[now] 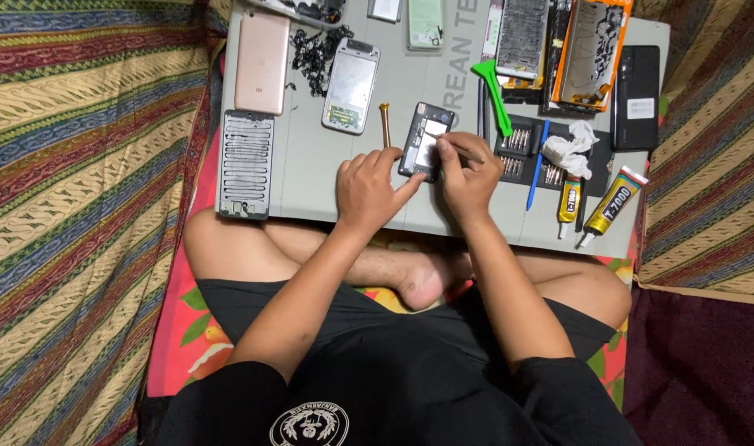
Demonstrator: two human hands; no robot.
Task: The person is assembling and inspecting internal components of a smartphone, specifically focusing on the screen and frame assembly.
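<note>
Phone frame (pixel 425 140), black, opened, between hands (pixel 418 186)

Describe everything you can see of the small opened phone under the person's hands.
The opened phone is a small black rectangular body lying flat on the grey mat, tilted slightly. Its back is off, showing a pale inner panel. The left hand steadies its lower edge with a finger; the right hand presses at its right side.

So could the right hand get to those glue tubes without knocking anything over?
Probably yes. The right hand rests on the small open phone, and the two glue tubes lie further to its right on the grey mat. Only a blue tool lies flat between them, easy to pass over.
</note>
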